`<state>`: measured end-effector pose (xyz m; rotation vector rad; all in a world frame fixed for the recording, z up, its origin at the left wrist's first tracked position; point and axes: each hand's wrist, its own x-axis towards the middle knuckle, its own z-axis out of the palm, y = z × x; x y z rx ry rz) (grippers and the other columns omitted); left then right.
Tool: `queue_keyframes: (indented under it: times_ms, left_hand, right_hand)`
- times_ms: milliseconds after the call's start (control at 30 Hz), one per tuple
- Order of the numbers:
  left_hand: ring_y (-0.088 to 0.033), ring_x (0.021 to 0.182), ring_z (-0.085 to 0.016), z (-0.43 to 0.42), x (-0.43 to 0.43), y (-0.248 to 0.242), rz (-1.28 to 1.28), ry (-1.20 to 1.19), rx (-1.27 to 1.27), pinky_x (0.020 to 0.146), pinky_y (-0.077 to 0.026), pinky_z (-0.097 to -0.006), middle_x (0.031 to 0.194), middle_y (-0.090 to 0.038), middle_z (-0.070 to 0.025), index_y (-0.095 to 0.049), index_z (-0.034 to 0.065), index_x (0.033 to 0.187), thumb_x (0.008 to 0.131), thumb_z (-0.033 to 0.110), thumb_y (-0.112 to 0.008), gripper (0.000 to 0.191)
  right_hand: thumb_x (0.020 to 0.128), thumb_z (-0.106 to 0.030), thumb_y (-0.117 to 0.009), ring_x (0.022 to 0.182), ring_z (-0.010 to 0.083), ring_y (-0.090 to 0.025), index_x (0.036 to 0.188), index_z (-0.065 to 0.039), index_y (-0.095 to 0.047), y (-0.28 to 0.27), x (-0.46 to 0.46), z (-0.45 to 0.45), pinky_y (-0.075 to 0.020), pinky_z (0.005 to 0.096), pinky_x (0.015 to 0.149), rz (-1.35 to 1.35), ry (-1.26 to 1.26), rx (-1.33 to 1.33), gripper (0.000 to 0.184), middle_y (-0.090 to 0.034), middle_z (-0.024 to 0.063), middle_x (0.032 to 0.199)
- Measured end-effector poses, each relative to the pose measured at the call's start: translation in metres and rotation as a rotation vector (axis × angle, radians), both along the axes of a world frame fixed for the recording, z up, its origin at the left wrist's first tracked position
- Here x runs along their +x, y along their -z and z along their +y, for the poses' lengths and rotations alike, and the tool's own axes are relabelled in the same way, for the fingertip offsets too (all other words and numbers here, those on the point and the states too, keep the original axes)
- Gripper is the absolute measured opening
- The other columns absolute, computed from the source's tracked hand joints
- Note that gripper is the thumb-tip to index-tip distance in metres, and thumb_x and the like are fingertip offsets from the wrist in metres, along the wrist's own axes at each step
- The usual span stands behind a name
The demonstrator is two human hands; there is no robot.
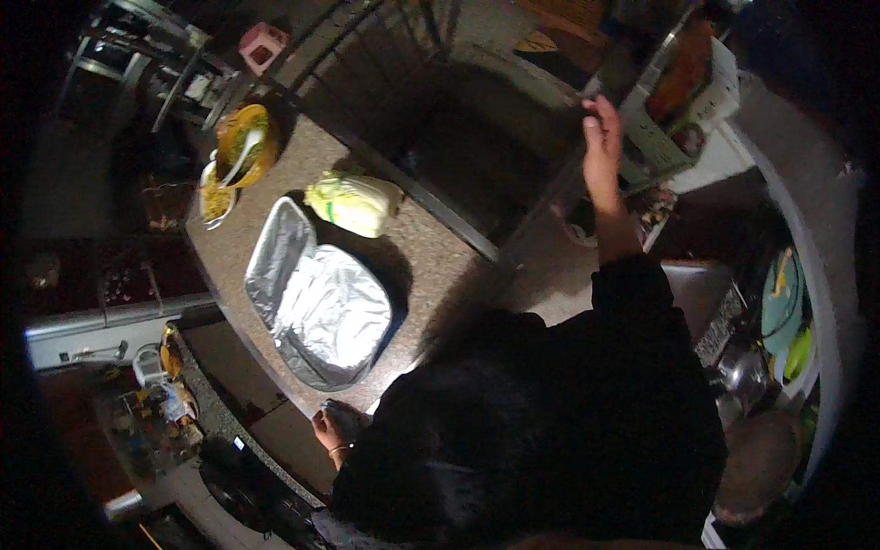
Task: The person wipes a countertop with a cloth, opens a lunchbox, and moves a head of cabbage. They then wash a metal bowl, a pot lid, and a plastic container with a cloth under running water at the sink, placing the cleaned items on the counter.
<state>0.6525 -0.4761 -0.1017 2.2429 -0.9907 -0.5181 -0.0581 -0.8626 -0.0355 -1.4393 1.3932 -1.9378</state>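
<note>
My right hand (603, 151) is stretched out ahead and to the right with its fingers apart and nothing in it, nearest to a crate (653, 158). My left hand (328, 430), with a bracelet at the wrist, is curled at the countertop's near edge. A small bluish-grey item (345, 414) lies against it; whether the fingers grip it is unclear. Before me on the speckled stone countertop (440, 275) an insulated bag (337, 302) lies unzipped, its silver foil lining brightly lit. Just beyond the bag rests a napa cabbage (354, 204) with a green band around it.
An orange bowl (267, 161) with a white spoon (240, 158) and a smaller dish of yellow food (217, 202) stand at the counter's far left. A pink stool (262, 47) is on the floor beyond. Metal railings (364, 55) run past the far edge. Much is dark.
</note>
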Motion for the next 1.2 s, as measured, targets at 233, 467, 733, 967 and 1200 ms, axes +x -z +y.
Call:
queue_keyframes:
  times_ms: [233,467,733,967,1200]
  left_hand:
    - [-0.058,0.082,-0.022,0.003,-0.015,-0.002,0.067,-0.079,-0.065,0.077,-0.047,-0.0327,0.092,-0.063,-0.0125,-0.057,-0.0038,0.103,0.09,0.022,-0.06,0.03]
    - [-0.058,0.084,-0.021,0.013,-0.02,0.0,0.16,-0.128,-0.156,0.079,-0.047,-0.0322,0.093,-0.063,-0.0109,-0.056,-0.0035,0.1,0.09,0.021,-0.061,0.027]
    - [-0.057,0.083,-0.021,0.009,-0.014,0.003,0.072,-0.11,-0.042,0.078,-0.047,-0.0345,0.091,-0.062,-0.0122,-0.056,-0.0033,0.096,0.091,0.02,-0.061,0.025]
    - [-0.058,0.083,-0.024,0.014,-0.008,0.006,0.053,-0.142,-0.055,0.077,-0.047,-0.0357,0.09,-0.062,-0.015,-0.056,-0.0046,0.096,0.09,0.023,-0.063,0.029]
    - [-0.06,0.085,-0.026,0.01,-0.006,0.007,-0.013,-0.102,0.026,0.078,-0.048,-0.0356,0.094,-0.064,-0.0184,-0.056,-0.0051,0.097,0.091,0.022,-0.06,0.028]
  right_hand:
    - [0.094,-0.024,-0.056,0.111,0.0172,-0.05,0.132,-0.005,-0.043,-0.008,0.214,-0.07,-0.04,0.0326,0.096,-0.015,-0.852,0.539,0.044,-0.049,0.0088,0.129]
    - [0.096,-0.039,-0.047,0.099,0.0233,-0.059,0.13,-0.003,-0.045,0.002,0.283,-0.107,-0.0481,0.0335,0.083,-0.275,-0.699,0.821,0.049,-0.061,0.0148,0.109]
    - [0.079,-0.019,-0.066,0.105,0.0329,-0.054,0.121,-0.017,-0.057,0.041,0.315,-0.127,-0.0475,0.0394,0.085,0.769,-0.416,0.243,0.043,-0.051,0.0133,0.118]
    - [0.084,-0.009,-0.057,0.073,0.0285,-0.061,0.101,-0.011,-0.06,0.041,0.298,-0.15,-0.0507,0.0374,0.066,0.362,-0.45,0.405,0.018,-0.064,0.0068,0.093]
    - [0.089,-0.017,-0.059,0.073,0.0178,-0.062,0.11,-0.003,-0.054,-0.006,0.088,-0.065,-0.0526,0.0289,0.064,-0.626,-0.214,0.073,0.026,-0.065,0.0144,0.1]
